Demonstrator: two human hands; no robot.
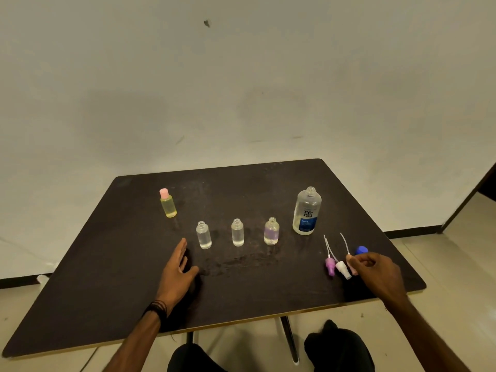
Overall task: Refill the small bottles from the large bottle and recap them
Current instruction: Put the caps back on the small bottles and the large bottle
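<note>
Three small bottles (237, 232) stand upright and uncapped in a row on the dark surface (107, 264). Right of them the large bottle (307, 210), also upright and open, reads "re-nu fresh". A fourth, yellow bottle (168, 203) with a pink cap stands far left. Three spray caps (341, 267) lie with tubes pointing away, beside one blue cap (361, 249). The left hand (177, 267) rests spread; the right hand (375, 272) pinches the pink spray cap.

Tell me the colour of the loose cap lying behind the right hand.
Blue. The cap shows in the head view, just beyond the right hand.
</note>
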